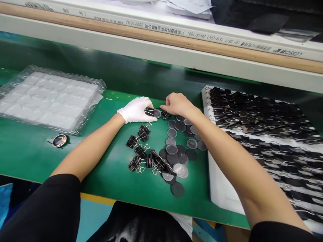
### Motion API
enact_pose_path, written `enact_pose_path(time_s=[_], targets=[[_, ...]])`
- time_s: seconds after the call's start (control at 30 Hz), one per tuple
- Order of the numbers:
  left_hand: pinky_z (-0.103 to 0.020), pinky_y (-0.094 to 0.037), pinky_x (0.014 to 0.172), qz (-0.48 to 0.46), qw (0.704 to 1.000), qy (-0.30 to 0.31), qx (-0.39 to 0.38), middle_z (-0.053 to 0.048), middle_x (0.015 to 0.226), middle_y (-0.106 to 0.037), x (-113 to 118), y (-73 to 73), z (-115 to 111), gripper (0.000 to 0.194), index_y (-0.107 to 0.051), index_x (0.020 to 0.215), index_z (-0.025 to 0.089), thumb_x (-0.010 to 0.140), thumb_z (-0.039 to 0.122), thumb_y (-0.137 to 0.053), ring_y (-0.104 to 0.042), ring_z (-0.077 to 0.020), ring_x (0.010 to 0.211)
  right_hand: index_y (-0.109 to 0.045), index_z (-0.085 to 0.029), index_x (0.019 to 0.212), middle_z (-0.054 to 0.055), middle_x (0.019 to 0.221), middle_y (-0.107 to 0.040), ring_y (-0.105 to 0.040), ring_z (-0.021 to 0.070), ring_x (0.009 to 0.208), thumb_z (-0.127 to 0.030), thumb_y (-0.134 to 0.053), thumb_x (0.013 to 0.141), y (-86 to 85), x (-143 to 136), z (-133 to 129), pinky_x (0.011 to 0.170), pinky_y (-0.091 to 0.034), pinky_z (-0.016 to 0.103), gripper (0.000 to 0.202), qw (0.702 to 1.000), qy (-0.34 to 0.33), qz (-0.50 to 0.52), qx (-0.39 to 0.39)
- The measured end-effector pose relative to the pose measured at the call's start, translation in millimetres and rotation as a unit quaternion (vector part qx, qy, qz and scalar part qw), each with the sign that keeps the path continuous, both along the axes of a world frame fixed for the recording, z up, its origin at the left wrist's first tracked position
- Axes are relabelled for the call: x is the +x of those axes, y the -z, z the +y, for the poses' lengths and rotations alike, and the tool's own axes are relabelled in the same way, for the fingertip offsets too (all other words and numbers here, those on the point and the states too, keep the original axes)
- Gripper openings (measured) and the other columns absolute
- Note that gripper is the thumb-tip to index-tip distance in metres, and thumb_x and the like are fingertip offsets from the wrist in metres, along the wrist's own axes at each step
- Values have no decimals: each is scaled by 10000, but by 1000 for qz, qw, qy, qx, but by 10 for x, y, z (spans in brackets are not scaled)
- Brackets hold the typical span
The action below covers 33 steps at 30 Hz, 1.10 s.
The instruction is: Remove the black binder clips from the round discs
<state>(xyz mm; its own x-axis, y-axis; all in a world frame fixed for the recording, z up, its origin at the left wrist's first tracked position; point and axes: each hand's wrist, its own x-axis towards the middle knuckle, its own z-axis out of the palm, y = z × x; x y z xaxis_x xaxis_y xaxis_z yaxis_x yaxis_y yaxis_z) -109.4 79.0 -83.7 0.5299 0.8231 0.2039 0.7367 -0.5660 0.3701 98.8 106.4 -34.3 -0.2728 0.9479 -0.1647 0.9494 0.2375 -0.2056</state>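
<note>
My left hand [138, 110], in a white glove, is closed around a black binder clip [149, 112]. A round disc [157, 113] with a pale rim sticks out of the clip's right side. Just right of it, my bare right hand [176, 103] has its fingers curled together; what they pinch is too small to make out. Under those fingers is another black clip [166, 115]. Several binder clips [140, 153] with wire handles lie below my left hand. Clear and dark round discs [172, 149] are scattered below my right hand and forearm.
At the left are clear plastic trays [47, 99] with round-cornered pockets, and a watch-like round piece [60, 140] in front. A white board [219, 188] bearing rows of black pieces [262, 114] fills the right. A white-and-wood ledge [161, 33] crosses behind the green table [106, 181].
</note>
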Motion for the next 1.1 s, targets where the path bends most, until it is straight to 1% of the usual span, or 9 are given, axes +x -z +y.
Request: enact_pose_path(time_s=[0.13, 0.27, 0.37, 0.43, 0.53, 0.63, 0.73, 0.87, 1.1], targets=[[-309, -441, 678, -72, 995, -58, -31, -37, 888, -662, -10, -49, -32, 385, -682, 865, 182, 705, 521, -768, -609, -180, 769, -742, -147, 917, 166, 942, -719, -720, 299, 880, -297, -700, 916, -5, -59, -204, 818, -581, 469, 156, 999, 37, 26, 7], [-308, -408, 624, -125, 988, -80, -50, -16, 840, -618, -17, -74, -51, 346, -635, 811, 191, 687, 484, -770, -555, -150, 700, -717, -119, 1046, 227, 1051, -719, -692, 393, 1045, -357, -599, 979, -16, -88, -339, 879, -546, 546, 274, 998, 47, -9, 31], [-323, -401, 625, -164, 981, -89, -56, -18, 807, -599, -31, -77, -41, 339, -612, 795, 195, 687, 476, -768, -529, -151, 685, -635, -113, 1227, 244, 1194, -691, -634, 406, 1167, -280, -403, 1028, -24, -104, -288, 973, -473, 596, 349, 990, 95, 27, 99], [-334, -403, 631, -187, 976, -96, -62, -19, 786, -595, -44, -79, -32, 329, -604, 792, 199, 697, 474, -757, -526, -158, 682, -573, -153, 1307, 216, 1278, -660, -604, 385, 1212, -226, -366, 1008, -2, -132, -194, 1004, -442, 587, 371, 982, 135, 87, 94], [-339, -398, 625, -194, 973, -101, -76, -18, 765, -587, -59, -83, -27, 320, -591, 785, 208, 696, 470, -753, -522, -164, 676, -551, -202, 1331, 186, 1351, -612, -548, 368, 1281, -263, -353, 1022, 97, -198, -73, 1054, -389, 591, 372, 976, 156, 128, 79], [-337, -396, 623, -179, 976, -95, -78, -19, 775, -594, -69, -87, -35, 323, -581, 779, 218, 688, 470, -761, -528, -169, 685, -557, -212, 1348, 195, 1431, -546, -440, 391, 1392, -383, -324, 1055, 242, -245, -62, 1114, -306, 625, 412, 978, 147, 116, 87], [-336, -406, 629, -143, 983, -71, -86, -25, 800, -615, -83, -88, -45, 338, -582, 781, 221, 683, 481, -773, -552, -178, 705, -544, -220, 1391, 201, 1487, -497, -374, 399, 1447, -478, -247, 1069, 361, -221, -122, 1150, -261, 630, 509, 976, 164, 134, 58], [-329, -423, 649, -87, 993, -41, -75, -30, 837, -639, -96, -67, -44, 397, -611, 811, 208, 671, 533, -792, -591, -192, 737, -524, -221, 1415, 211, 1527, -458, -337, 383, 1473, -497, -201, 1075, 457, -134, -164, 1160, -249, 626, 545, 971, 183, 142, 64], [-364, -437, 787, 29, 999, -17, -9, -66, 932, -686, -47, 2, -44, 438, -703, 878, 198, 708, 596, -767, -649, -251, 883, -552, -196, 1367, 216, 1513, -462, -301, 379, 1488, -473, -189, 1082, 549, -100, -72, 1162, -208, 653, 539, 976, 157, 105, 106]])
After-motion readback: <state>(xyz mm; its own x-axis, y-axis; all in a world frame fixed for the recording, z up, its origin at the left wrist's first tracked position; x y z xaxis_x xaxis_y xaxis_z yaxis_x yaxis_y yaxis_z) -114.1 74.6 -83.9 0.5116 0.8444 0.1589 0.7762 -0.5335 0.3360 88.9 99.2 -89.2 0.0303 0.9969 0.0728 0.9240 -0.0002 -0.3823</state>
